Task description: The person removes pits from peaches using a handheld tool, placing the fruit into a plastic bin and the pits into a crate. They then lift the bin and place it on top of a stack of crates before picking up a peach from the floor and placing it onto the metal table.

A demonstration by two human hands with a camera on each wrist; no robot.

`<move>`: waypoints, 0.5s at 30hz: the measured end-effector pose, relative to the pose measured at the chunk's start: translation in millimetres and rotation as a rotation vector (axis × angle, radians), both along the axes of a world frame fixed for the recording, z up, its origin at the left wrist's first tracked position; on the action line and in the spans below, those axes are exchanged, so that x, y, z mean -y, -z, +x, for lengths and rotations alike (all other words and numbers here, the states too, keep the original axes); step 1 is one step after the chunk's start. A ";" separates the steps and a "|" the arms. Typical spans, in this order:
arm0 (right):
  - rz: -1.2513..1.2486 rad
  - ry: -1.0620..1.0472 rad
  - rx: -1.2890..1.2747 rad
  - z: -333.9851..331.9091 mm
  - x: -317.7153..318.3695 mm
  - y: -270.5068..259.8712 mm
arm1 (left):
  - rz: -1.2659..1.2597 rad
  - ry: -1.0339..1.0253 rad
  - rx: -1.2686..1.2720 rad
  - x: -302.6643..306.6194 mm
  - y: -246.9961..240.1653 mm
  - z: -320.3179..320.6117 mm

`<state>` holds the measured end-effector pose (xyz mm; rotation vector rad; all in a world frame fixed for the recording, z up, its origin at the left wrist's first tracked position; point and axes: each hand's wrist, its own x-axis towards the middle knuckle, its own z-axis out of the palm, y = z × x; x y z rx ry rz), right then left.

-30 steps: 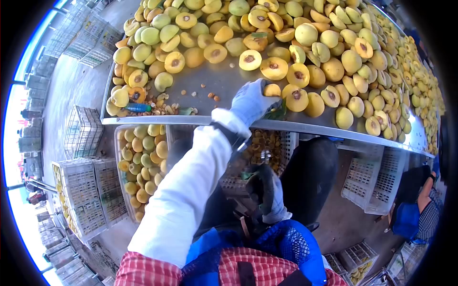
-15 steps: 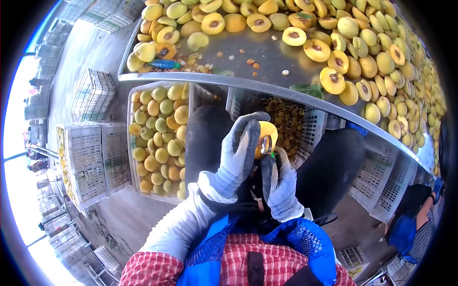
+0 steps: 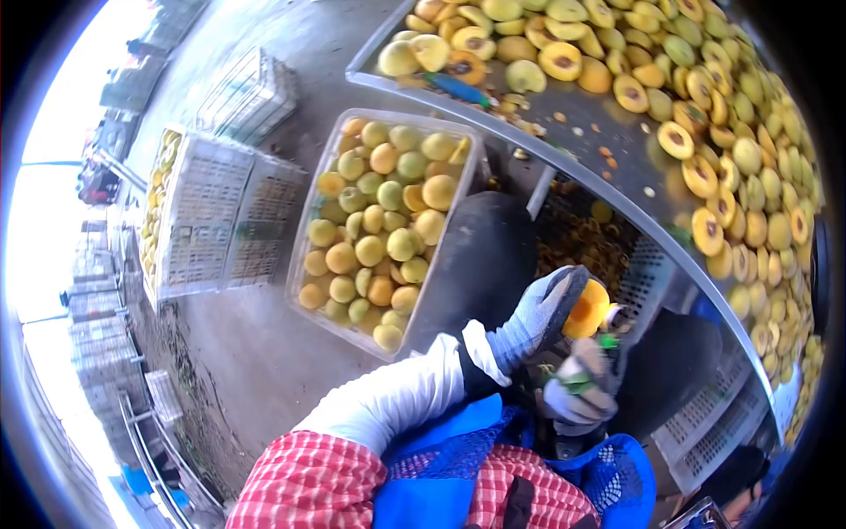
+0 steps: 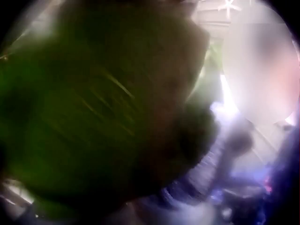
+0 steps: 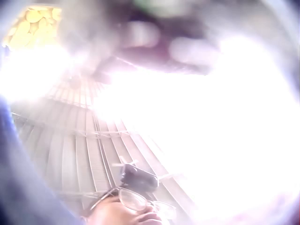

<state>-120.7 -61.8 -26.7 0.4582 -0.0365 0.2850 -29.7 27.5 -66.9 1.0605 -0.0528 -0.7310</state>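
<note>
My gloved left hand [image 3: 539, 319] holds a yellow peach half [image 3: 588, 309], its orange cut face showing, above the lap. Close below it, my gloved right hand [image 3: 580, 388] grips a small pitting tool [image 3: 608, 340] with a green part; its bright metal end is right at the fruit's edge. A green leaf-like scrap [image 3: 577, 383] shows against the right glove. In the left wrist view a blurred dark green mass fills most of the picture. Blurred glove fingers [image 5: 140, 35] cross the top of the right wrist view.
A metal table [image 3: 577, 119] ahead bears many peach halves [image 3: 674, 139], pit scraps and a blue bottle-like item [image 3: 456, 89]. Beside the left knee stands a crate [image 3: 300, 256] of peaches. Below the table edge a crate [image 3: 648, 278] holds brown-orange scraps. Stacked white crates [image 3: 207, 216] stand left.
The left hand has brought a peach half from the table to the tool in the right hand. The peach half's cut face is now turned into view. The head view has swung left.
</note>
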 end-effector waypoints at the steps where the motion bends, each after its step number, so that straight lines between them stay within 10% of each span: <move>1: 0.060 0.026 0.053 2.0 6.4 6.5 | 0.025 -0.139 -0.097 -6.8 2.8 -3.1; 10: -0.376 -0.142 -0.386 -28.5 24.8 80.7 | 1.337 -0.602 1.020 -258.0 39.0 134.5; 13: -0.491 -0.174 -0.550 -25.7 17.4 82.9 | 2.043 0.052 0.995 -336.3 123.5 145.6; 15: -0.579 -0.185 -0.630 -22.1 14.8 83.1 | 1.926 -0.031 1.023 -351.2 148.7 143.4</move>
